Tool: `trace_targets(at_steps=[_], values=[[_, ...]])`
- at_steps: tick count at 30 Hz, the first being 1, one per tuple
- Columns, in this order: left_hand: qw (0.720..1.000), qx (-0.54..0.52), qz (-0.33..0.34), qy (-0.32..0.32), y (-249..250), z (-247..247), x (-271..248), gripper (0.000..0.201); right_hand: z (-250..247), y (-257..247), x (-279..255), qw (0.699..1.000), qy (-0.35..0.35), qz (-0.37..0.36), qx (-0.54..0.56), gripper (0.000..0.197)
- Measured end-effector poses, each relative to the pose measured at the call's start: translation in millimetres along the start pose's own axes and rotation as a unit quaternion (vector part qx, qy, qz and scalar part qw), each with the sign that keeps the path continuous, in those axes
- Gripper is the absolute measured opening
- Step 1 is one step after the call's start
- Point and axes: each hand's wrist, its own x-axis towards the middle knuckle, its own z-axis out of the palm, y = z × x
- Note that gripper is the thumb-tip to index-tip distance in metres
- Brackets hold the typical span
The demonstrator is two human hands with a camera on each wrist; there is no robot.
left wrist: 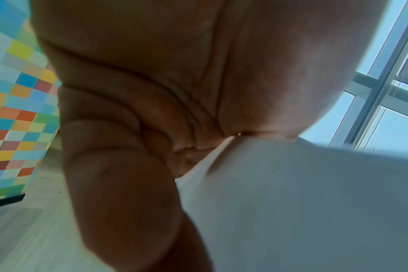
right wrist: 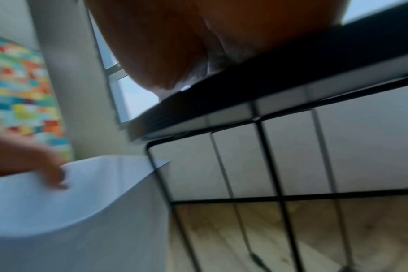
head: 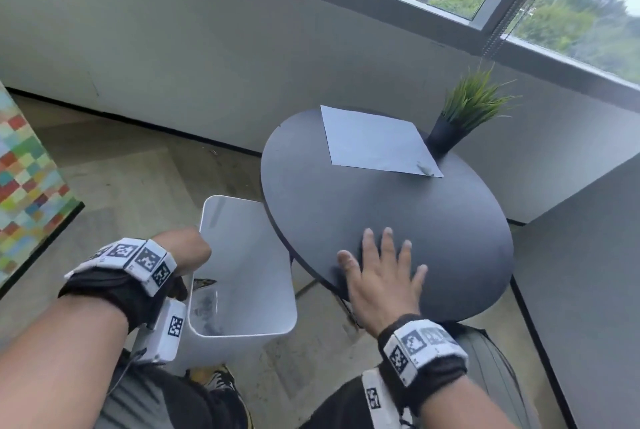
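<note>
My left hand (head: 194, 248) grips the left rim of a white plastic bin (head: 249, 276), held just below the near-left edge of the round black table (head: 433, 220). In the left wrist view the curled fingers (left wrist: 119, 165) wrap the white bin wall (left wrist: 291, 202). Dark dusty debris (head: 204, 304) lies inside the bin against its left wall. My right hand (head: 381, 265) lies flat with spread fingers on the table's near edge. In the right wrist view the palm (right wrist: 175, 46) presses on the table edge (right wrist: 268, 88), with the bin (right wrist: 70, 202) at lower left.
A grey sheet of paper (head: 374, 141) lies on the far part of the table, with a small dark speck near its corner. A potted green plant (head: 464, 113) stands at the table's back right. The table has thin black wire legs (right wrist: 270, 165). A colourful checkered panel (head: 27, 179) stands at left.
</note>
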Motion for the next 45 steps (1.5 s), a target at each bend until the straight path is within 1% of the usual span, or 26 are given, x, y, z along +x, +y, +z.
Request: trace_targets(at_steps=[2, 4, 6, 7, 9, 11, 13, 14, 16, 18, 19, 20, 21, 23, 25, 27, 29, 32, 33, 35, 36, 37, 39, 41, 43, 45], values=[[1.0, 0.0, 0.004, 0.005, 1, -2, 2, 0.024, 14, -37, -19, 0.991, -0.011, -0.136, -0.015, 0.081], [1.0, -0.001, 0.008, 0.005, 1, -4, 3, 0.02, 20, -71, -40, 0.955, -0.041, -0.294, 0.017, 0.082], [1.0, -0.009, 0.01, 0.002, 1, -5, 4, 0.018, 14, -82, -50, 0.921, -0.045, -0.382, 0.062, 0.082], [1.0, -0.012, 0.011, 0.0, 0, -5, 4, 0.018, 10, -74, -46, 0.924, -0.016, -0.371, 0.089, 0.082], [1.0, -0.006, 0.008, -0.005, 1, -5, 2, 0.017, 2, -37, -27, 0.96, 0.05, -0.242, 0.133, 0.08], [1.0, 0.003, 0.011, -0.004, 1, -4, 2, 0.015, -7, 11, -9, 0.991, 0.049, -0.054, 0.112, 0.075], [1.0, 0.006, 0.009, -0.008, 1, -5, 4, 0.014, -7, 37, -5, 0.998, 0.022, 0.038, 0.046, 0.074], [1.0, 0.005, 0.01, -0.01, -1, -5, 7, 0.016, -1, 33, -10, 0.999, 0.014, 0.025, 0.016, 0.075], [1.0, 0.009, 0.008, -0.012, 1, -6, 10, 0.023, 12, 10, -32, 0.995, 0.004, -0.103, -0.009, 0.078], [0.999, 0.034, 0.006, -0.014, 4, -7, 7, 0.027, 16, -12, -54, 0.96, -0.025, -0.277, 0.016, 0.08], [0.999, 0.043, 0.008, -0.014, 6, -8, 7, 0.028, 11, -12, -57, 0.943, -0.031, -0.327, 0.048, 0.081], [0.999, 0.043, 0.008, -0.01, 6, -7, 8, 0.03, 3, -2, -50, 0.939, -0.01, -0.331, 0.091, 0.082], [0.999, 0.045, 0.004, -0.007, 7, -6, 8, 0.03, -5, 16, -36, 0.949, 0.041, -0.284, 0.129, 0.083], [0.999, 0.032, -0.012, -0.004, 6, -4, 11, 0.031, -23, 68, 1, 0.979, 0.111, -0.073, 0.152, 0.082], [0.999, 0.025, -0.019, -0.005, 7, -3, 11, 0.032, -36, 109, 22, 0.989, 0.069, 0.107, 0.078, 0.085], [0.999, 0.04, -0.005, -0.006, 11, -5, 8, 0.031, -28, 108, 25, 0.988, 0.023, 0.151, 0.036, 0.087], [0.999, 0.045, 0.0, -0.006, 13, -6, 6, 0.03, -11, 71, 13, 0.993, 0.005, 0.115, 0.027, 0.084], [0.999, 0.042, -0.012, -0.003, 9, -3, 11, 0.027, 7, 1, -15, 0.997, -0.033, -0.064, -0.005, 0.083], [0.999, 0.042, -0.016, -0.006, 7, -3, 12, 0.026, 4, -17, -26, 0.986, -0.058, -0.153, -0.007, 0.083], [0.999, 0.037, -0.016, -0.007, 6, -3, 13, 0.024, -13, -34, -39, 0.937, -0.117, -0.326, 0.048, 0.078], [0.999, 0.035, -0.016, -0.01, 7, -3, 13, 0.024, -26, -30, -37, 0.913, -0.132, -0.372, 0.1, 0.075], [0.999, 0.036, -0.013, -0.011, 9, -4, 12, 0.024, -41, -21, -28, 0.906, -0.124, -0.375, 0.153, 0.074], [0.999, 0.043, -0.01, -0.013, 12, -5, 10, 0.026, -67, 19, 11, 0.941, -0.045, -0.268, 0.2, 0.074], [0.998, 0.058, -0.01, -0.017, 15, -6, 8, 0.028, -79, 68, 57, 0.99, 0.0, -0.073, 0.122, 0.078], [0.998, 0.057, -0.004, -0.008, 16, -6, 8, 0.03, -72, 97, 84, 0.997, -0.04, 0.069, -0.002, 0.087], [0.999, 0.05, -0.006, 0.001, 16, -5, 11, 0.032, -59, 87, 91, 0.99, -0.074, 0.11, -0.041, 0.097]])
